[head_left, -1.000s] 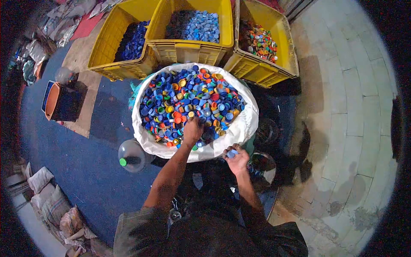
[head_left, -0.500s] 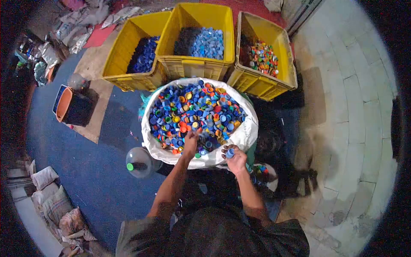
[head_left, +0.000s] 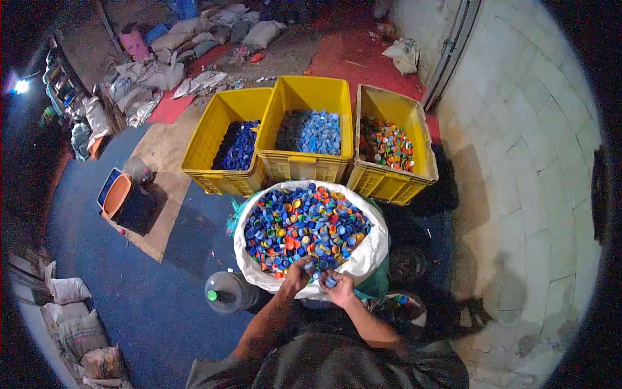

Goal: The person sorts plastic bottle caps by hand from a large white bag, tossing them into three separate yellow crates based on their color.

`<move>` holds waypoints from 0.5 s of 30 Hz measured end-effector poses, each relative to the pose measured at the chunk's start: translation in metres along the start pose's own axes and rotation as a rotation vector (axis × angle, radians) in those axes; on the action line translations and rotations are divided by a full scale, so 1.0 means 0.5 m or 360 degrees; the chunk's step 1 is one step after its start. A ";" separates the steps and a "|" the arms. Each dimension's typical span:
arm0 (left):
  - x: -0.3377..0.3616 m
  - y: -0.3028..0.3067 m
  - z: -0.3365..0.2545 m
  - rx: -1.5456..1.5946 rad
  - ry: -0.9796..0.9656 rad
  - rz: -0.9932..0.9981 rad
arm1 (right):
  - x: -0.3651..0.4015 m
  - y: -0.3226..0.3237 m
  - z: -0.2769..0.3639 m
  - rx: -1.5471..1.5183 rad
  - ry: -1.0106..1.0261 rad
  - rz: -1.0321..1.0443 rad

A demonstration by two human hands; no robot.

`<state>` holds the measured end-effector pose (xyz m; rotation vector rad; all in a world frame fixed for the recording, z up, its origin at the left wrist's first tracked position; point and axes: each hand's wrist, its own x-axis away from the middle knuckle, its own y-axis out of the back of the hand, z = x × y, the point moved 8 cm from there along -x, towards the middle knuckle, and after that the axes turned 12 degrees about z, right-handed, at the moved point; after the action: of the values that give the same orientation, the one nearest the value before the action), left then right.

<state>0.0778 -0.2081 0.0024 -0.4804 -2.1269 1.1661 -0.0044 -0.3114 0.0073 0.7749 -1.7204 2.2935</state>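
A white sack [head_left: 376,249] full of mixed bottle caps [head_left: 304,223] stands in front of me, its rim rolled outward. Over its near edge my two hands are close together. My left hand [head_left: 297,275] is curled, with blue caps at its fingertips. Palm up beside it, my right hand [head_left: 339,292] has its fingers bent around light blue bottle caps [head_left: 331,282]. Behind the sack stand three yellow crates: the left crate [head_left: 220,178] has dark blue caps, the middle crate [head_left: 304,167] light blue ones, the right crate [head_left: 393,183] red, orange, green and white ones.
A large clear jug [head_left: 234,293] with a green cap lies left of the sack. Near my right forearm is a small container with caps [head_left: 403,302]. An orange-rimmed bin [head_left: 116,196] sits farther left. A block wall [head_left: 512,162] runs along the right; filled sacks [head_left: 84,330] line the left.
My view has tilted up, showing more of the room behind the crates. My hands have come together at the sack's near edge, the right still holding light blue caps.
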 end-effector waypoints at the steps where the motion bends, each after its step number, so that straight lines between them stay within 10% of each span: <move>1: 0.003 0.007 0.004 0.0058 0.0001 -0.0114 | 0.005 0.002 -0.006 -0.0037 -0.0030 -0.0065; 5: -0.005 -0.001 0.005 0.0384 0.0086 0.0122 | -0.011 0.022 -0.008 -0.0161 0.0051 0.0045; 12: -0.078 -0.045 -0.048 0.0682 -0.0017 -0.0479 | -0.117 -0.029 0.089 -0.0075 0.0261 -0.0159; 13: -0.178 -0.033 -0.115 0.0108 -0.0327 0.0021 | -0.165 -0.066 0.134 -0.0097 0.0365 -0.0096; 15: -0.218 -0.203 -0.225 0.0577 -0.0372 0.0084 | -0.188 -0.245 0.240 0.0121 0.0573 0.0077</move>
<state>0.2336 -0.2588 0.0914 -0.2445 -2.0355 1.6652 0.1646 -0.3686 0.0875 0.3060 -1.5123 2.3623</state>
